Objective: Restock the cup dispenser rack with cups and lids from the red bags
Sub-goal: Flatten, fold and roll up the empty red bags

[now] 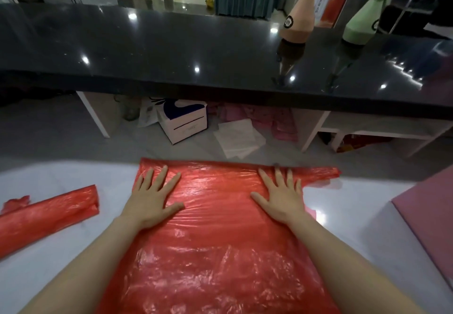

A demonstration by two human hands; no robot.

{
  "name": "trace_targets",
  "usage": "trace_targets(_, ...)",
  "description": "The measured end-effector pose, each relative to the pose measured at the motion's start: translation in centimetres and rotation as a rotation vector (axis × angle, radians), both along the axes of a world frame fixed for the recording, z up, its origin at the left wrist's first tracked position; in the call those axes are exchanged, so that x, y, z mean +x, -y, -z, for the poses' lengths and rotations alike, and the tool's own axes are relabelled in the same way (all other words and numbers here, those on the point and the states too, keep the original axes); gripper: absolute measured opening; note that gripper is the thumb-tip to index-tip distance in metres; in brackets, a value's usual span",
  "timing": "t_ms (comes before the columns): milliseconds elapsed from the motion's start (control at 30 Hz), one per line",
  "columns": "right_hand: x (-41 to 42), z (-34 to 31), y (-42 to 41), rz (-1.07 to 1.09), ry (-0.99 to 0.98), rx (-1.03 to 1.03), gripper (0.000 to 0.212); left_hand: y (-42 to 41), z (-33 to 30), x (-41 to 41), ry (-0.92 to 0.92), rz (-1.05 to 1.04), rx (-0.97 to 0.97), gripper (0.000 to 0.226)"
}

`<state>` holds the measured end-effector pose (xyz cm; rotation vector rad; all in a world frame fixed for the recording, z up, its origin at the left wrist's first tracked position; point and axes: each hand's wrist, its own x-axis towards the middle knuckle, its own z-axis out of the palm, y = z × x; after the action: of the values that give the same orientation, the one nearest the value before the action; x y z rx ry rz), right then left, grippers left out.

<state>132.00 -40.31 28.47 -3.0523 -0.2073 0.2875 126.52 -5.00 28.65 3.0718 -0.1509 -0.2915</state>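
A large red plastic bag (pixel 215 228) lies flat and spread out on the white work surface (pixel 49 277) in front of me. My left hand (pixel 154 196) presses flat on the bag's far left part, fingers straight and spread. My right hand (pixel 279 196) presses flat on the far right part in the same way, near the bag's handle end (pixel 326 174). A second red bag (pixel 46 213), folded into a long narrow strip, lies on the surface to the left. No cups, lids or dispenser rack are in view.
A black glossy counter (pixel 171 51) runs across beyond the work surface, with a peach bottle-shaped plush (pixel 297 22) and a green one (pixel 360 24) on it. Under it sit a white box (pixel 186 125), white sheets (pixel 237 139) and pink bags. A pink board (pixel 429 215) lies at right.
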Motion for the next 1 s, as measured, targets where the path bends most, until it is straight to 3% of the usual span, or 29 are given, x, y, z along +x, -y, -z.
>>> trace_targets(200,1.1,-0.3,2.3,0.050,0.008,-0.024,0.082,-1.1,-0.9,-0.4,0.076,0.030,-0.051,0.099)
trace_targets(333,1.3,-1.9,1.5,0.030,0.113,-0.127,0.077,-0.9,-1.2,-2.6,0.175,-0.082,-0.192,0.069)
trace_targets(433,0.6,-3.2,-2.0,-0.028,0.221,-0.101,0.075,0.6,-1.2,-3.3,0.173,-0.111,-0.215,0.064)
trace_targets(567,-2.6,-2.3,-7.0,-0.055,0.098,0.100,0.078,2.7,-0.6,-3.6,0.111,-0.162,-0.192,0.065)
trace_targets(767,-5.1,0.6,-7.1,-0.054,0.022,0.064,0.085,2.4,0.5,-4.6,0.098,-0.153,-0.124,0.065)
trace_targets(933,-4.6,0.8,-6.8,-0.055,0.041,0.062,0.084,2.5,-0.1,-5.7,0.237,-0.085,-0.264,0.077)
trace_targets(1000,-4.5,0.8,-6.7,-0.057,0.050,0.057,0.084,2.6,-0.2,-6.9,0.215,-0.025,-0.271,0.077)
